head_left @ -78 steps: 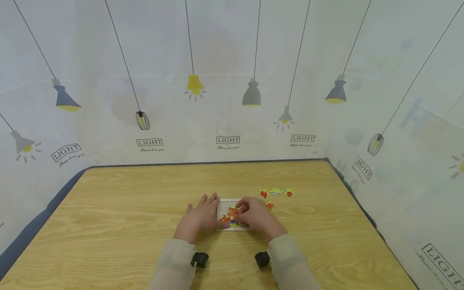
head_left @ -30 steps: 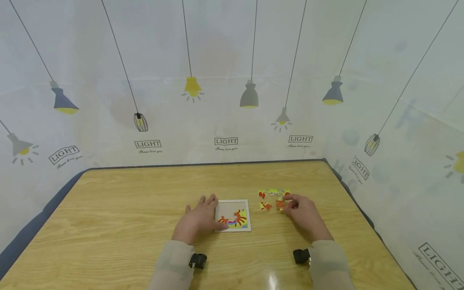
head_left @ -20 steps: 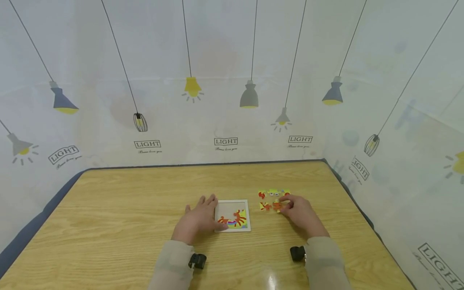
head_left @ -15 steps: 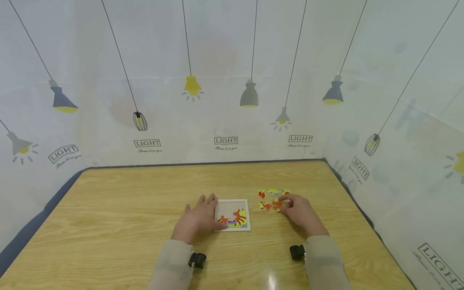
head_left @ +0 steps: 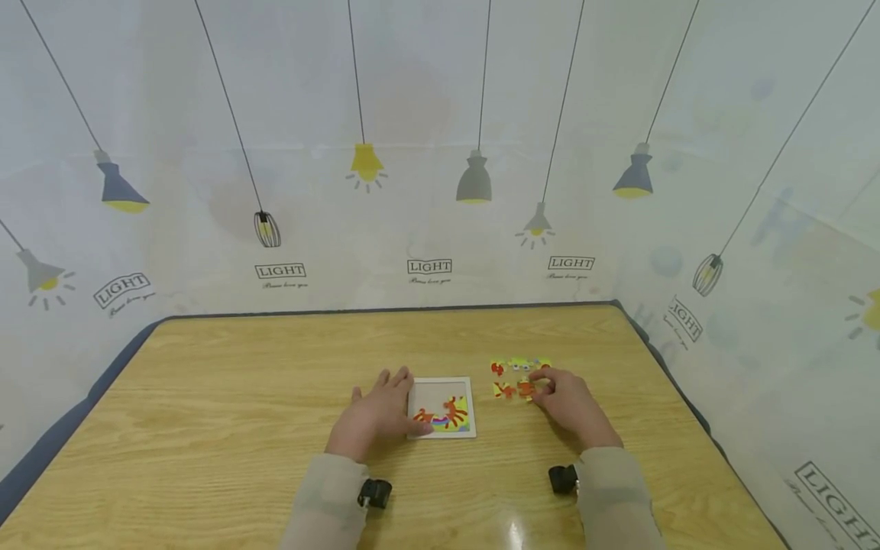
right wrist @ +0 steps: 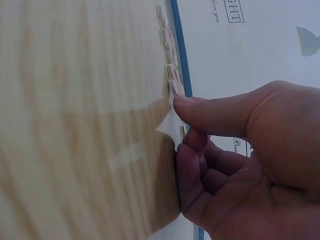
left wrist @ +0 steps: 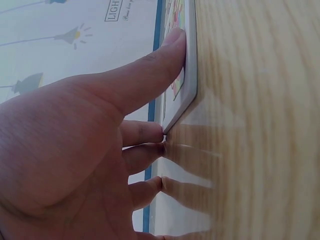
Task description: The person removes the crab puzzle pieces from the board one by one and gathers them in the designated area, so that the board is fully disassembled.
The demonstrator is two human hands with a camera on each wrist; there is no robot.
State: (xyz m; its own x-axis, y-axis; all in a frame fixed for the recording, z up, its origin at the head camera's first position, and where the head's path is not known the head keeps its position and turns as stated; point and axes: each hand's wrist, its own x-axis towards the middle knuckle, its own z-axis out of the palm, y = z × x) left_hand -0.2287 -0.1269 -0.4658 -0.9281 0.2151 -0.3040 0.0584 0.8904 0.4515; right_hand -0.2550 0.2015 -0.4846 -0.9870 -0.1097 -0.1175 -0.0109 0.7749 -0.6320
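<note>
A white-rimmed puzzle tray (head_left: 473, 416) lies flat on the table, with joined pieces of an orange animal and a rainbow (head_left: 441, 416) along its near side. My left hand (head_left: 374, 420) rests at its left edge, fingers spread and thumb over the near left corner. In the left wrist view the thumb (left wrist: 150, 70) lies across the tray rim, with fingertips down at its side. Right of the tray, my right hand (head_left: 574, 405) pinches an orange puzzle piece (head_left: 525, 389) at table level. The right wrist view shows the thumb (right wrist: 215, 115) against that piece's edge.
An orange and yellow puzzle piece (head_left: 503, 390) lies left of the pinched one. Behind are a red piece (head_left: 497, 368), a yellow-green piece with white spots (head_left: 520, 365) and another (head_left: 544, 363) partly hidden by my fingers. The wooden table (head_left: 241, 428) ends at printed walls.
My right hand has gone from over the tray to the loose pieces on the right, then shifted slightly left with the orange piece. The left hand stays on the tray.
</note>
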